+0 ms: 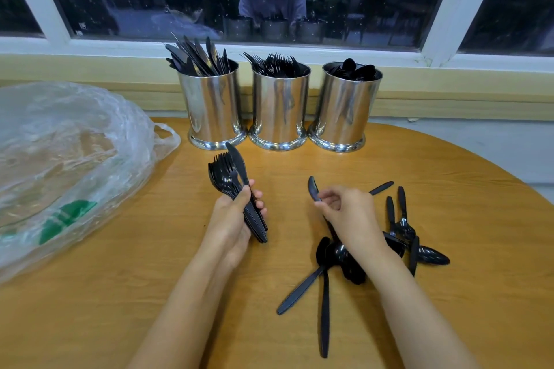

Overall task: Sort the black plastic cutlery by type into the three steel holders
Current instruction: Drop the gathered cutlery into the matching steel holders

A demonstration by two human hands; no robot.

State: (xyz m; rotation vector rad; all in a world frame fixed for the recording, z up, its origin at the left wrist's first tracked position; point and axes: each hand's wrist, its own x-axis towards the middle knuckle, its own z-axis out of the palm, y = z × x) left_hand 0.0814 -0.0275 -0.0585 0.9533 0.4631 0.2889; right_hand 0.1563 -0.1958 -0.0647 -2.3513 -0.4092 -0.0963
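Observation:
Three steel holders stand in a row at the table's far edge: the left holder (211, 105) has knives, the middle holder (278, 108) forks, the right holder (344, 108) spoons. My left hand (232, 219) grips a bundle of black cutlery (230, 177), forks with one knife on top, heads pointing away from me. My right hand (347, 213) pinches a single black knife (313, 189) by its blade end, over the loose pile. That pile of spoons and other black pieces (401, 237) lies on the table under and right of my right hand.
A large crumpled clear plastic bag (69, 165) with green print covers the left side of the round wooden table (150, 293). A window sill and dark window run behind the holders. The table's curved edge falls away at the right.

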